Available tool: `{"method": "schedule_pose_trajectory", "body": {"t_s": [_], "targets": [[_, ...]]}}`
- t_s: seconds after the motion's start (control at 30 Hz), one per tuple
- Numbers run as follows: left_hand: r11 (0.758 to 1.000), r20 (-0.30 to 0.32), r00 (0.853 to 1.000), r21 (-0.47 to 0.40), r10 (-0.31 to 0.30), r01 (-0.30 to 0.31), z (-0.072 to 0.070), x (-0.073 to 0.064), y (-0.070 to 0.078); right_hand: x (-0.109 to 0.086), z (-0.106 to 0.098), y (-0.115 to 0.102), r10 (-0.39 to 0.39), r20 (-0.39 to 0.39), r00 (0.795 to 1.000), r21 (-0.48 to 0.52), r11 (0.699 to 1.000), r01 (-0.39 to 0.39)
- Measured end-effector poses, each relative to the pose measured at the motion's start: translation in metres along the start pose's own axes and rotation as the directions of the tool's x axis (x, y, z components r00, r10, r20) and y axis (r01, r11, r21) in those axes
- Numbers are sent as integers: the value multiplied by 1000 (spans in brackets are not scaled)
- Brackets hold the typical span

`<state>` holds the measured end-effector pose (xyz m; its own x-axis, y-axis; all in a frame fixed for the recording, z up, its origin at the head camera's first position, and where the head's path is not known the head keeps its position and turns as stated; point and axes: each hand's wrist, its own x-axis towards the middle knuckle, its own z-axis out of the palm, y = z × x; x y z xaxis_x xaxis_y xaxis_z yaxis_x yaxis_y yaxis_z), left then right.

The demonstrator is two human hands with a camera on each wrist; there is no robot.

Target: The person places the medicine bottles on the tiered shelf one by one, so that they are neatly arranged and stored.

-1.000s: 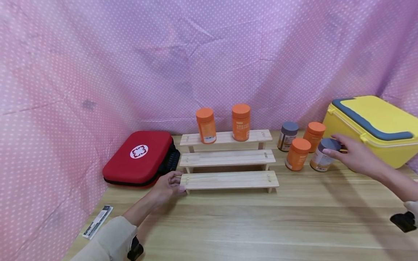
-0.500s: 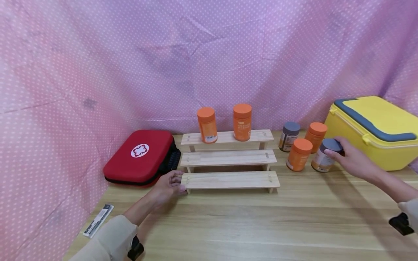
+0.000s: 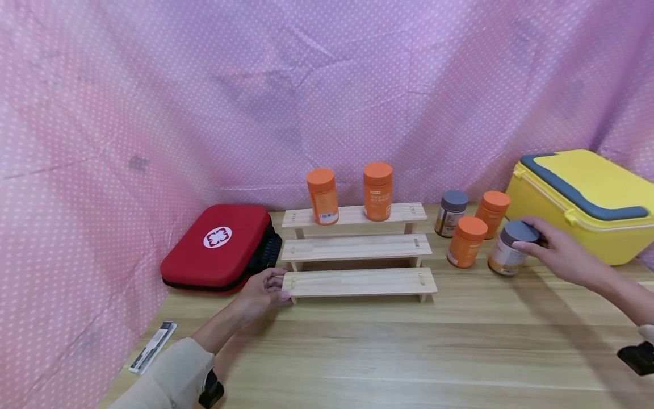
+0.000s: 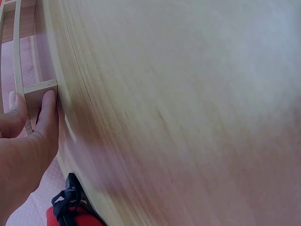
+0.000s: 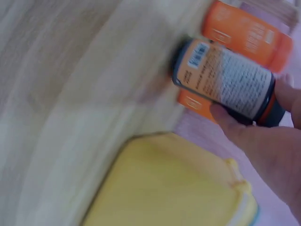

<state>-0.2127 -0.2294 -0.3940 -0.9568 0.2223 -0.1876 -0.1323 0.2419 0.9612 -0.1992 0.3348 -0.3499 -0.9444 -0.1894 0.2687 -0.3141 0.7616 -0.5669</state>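
Observation:
My right hand (image 3: 571,254) grips a grey-lidded supplement jar (image 3: 506,258) near its lid, with the thumb on the near side. In the right wrist view this jar (image 5: 223,77) shows a barcode and a text label. Beside it stand an orange jar (image 3: 466,244), another orange jar (image 3: 493,213) and a second grey-lidded jar (image 3: 451,215). At the left end of the three-tier wooden rack (image 3: 357,282), my left hand (image 3: 260,295) pinches the lowest shelf. The left wrist view shows fingers of that hand (image 4: 23,150) against the rack's leg (image 4: 40,89). Two orange jars (image 3: 377,193) stand on the top shelf.
A red first-aid case (image 3: 217,247) lies left of the rack. To the right is a yellow box (image 3: 587,199) with a grey-trimmed lid. A slim white-and-black packet (image 3: 153,347) lies at the table's left edge. Pink dotted cloth (image 3: 327,102) hangs behind.
My right hand has closed on the grey-lidded jar and shifted it slightly right and toward me, away from the nearer orange jar. My left hand stays on the rack.

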Motion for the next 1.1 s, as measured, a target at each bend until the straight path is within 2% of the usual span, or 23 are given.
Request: {"method": "schedule_pose_trajectory", "body": {"t_s": [0.17, 0.3, 0.4, 0.57, 0.67, 0.8, 1.0, 1.1], "targets": [[1000, -5, 1000, -1, 0, 0, 0, -1, 1, -7, -12, -12, -124, -19, 992, 89, 988, 125], [1000, 2, 1000, -7, 3, -3, 1, -2, 0, -11, -27, -32, -151, -14, 988, 99, 983, 152], [1000, 3, 1000, -7, 5, -5, 0, -1, 0, -12, -38, -52, -102, 0, 995, 70, 992, 102], [1000, 3, 1000, -3, 6, -6, 0, 0, -1, -8, -51, -81, -5, -20, 1000, 12, 1000, 5], [1000, 4, 1000, 2, 6, -6, 1, -1, -1, -6, -55, -96, -2, -28, 1000, 12, 1000, 2], [1000, -4, 1000, 12, 3, -3, 2, -1, -2, 0, -56, -114, -20, -18, 1000, 41, 999, 20], [999, -6, 1000, 34, -2, 2, 2, -2, -1, 15, -49, -149, -137, 33, 990, 119, 984, 132], [999, -20, 1000, 48, -2, 3, 2, -2, 1, 25, -39, -171, -160, 71, 985, 133, 980, 149]]}}
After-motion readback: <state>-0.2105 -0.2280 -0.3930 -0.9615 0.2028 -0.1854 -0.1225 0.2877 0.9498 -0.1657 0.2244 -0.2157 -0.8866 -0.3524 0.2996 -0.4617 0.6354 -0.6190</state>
